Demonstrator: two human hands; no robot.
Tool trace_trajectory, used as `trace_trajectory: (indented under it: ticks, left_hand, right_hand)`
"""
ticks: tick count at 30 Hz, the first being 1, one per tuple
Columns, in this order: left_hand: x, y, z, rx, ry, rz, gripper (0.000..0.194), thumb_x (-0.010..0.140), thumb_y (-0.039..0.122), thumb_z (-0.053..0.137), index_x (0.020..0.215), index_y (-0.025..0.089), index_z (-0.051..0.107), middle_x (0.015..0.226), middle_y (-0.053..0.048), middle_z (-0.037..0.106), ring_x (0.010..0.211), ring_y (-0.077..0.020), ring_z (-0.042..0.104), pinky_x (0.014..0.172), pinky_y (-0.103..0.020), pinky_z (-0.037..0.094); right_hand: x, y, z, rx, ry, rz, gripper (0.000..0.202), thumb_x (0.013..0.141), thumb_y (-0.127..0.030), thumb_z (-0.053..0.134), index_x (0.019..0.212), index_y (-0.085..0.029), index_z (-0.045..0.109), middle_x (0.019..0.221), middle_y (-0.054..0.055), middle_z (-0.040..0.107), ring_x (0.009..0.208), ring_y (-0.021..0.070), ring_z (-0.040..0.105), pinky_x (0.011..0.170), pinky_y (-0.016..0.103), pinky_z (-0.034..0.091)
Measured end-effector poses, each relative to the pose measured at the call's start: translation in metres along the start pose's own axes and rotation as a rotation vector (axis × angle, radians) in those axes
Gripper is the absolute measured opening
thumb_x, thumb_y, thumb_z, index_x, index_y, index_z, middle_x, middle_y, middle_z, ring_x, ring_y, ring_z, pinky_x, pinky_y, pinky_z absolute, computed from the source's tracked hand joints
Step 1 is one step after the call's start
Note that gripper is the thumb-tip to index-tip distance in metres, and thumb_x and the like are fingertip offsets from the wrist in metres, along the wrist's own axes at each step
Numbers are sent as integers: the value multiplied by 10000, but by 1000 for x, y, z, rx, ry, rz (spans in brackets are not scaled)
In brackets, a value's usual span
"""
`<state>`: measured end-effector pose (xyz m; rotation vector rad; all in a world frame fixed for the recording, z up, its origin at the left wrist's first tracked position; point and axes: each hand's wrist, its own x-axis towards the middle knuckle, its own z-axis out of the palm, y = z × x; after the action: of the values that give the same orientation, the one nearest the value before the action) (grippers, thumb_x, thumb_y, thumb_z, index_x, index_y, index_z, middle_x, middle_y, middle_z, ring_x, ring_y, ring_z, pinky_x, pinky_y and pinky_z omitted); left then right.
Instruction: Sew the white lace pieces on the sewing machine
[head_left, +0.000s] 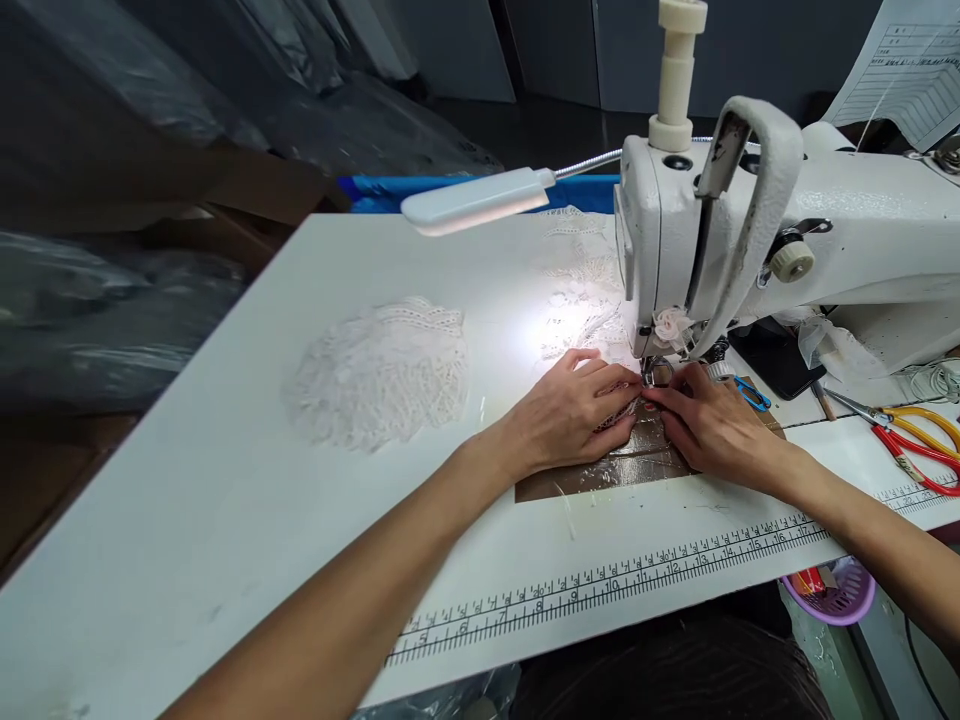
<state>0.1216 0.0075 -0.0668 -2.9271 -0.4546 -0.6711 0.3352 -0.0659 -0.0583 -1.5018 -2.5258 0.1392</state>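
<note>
My left hand (574, 415) lies beside the presser foot (657, 376) of a white sewing machine (667, 230). Its fingers are curled together over a small piece of lace (619, 402), which shows between thumb and fingers. Right of the foot, my right hand (712, 425) pinches at the lace's edge, its fingertips close to the left ones. What lies under the right fingers is mostly hidden. Both hands rest on a brown taped plate (637, 465). More white lace (581, 290) spreads on the table behind the left hand.
A pile of white lace (386, 370) lies on the white table (247, 500). Above hangs a lamp (480, 200). Red-and-yellow scissors (919, 440), blue snips (752, 394) and a dark phone-like slab (780, 358) lie at right. A printed ruler (585, 590) follows the front edge.
</note>
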Motion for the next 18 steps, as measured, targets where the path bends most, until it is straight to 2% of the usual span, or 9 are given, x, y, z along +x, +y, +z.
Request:
trace_trajectory:
  ticks: [5,8,13,15,18]
  left_hand:
    - [-1,-3,1,-21,-38,-17,280,980,290,445,1115,143,641,1172,-107,686,956,-214,663,913,-418,479]
    - [-2,-4,1,-22,-49,-23,302,979,297,449,1176,133,608,1194,-116,670,981,-230,655,880,-418,471]
    - [-2,-3,0,-10,-87,-44,326,982,315,428,1185,124,598,1148,-130,662,951,-245,642,795,-414,436]
    - [-1,-3,-1,14,-104,-60,347,986,335,408,1191,129,597,1124,-126,660,920,-241,634,762,-407,422]
    - [-1,-2,-2,33,-106,-67,373,997,351,379,1199,125,596,1089,-126,663,895,-230,628,738,-393,407]
  right_hand:
    - [0,-8,3,-106,8,13,359,993,-214,382,1285,-129,572,1124,200,570,1026,321,484,796,465,474]
    - [-1,-10,1,-96,25,40,329,982,-206,407,1253,-133,579,1111,197,574,1005,314,505,799,465,472]
    - [0,5,-7,144,42,88,309,1004,-294,377,1102,-119,611,1048,160,596,798,205,551,698,351,473]
    - [3,15,-9,256,56,122,319,1009,-333,360,1020,-143,616,951,110,615,735,172,549,665,312,464]
    - [11,28,-6,340,100,191,350,1002,-302,306,877,-170,605,813,73,621,680,165,550,638,304,454]
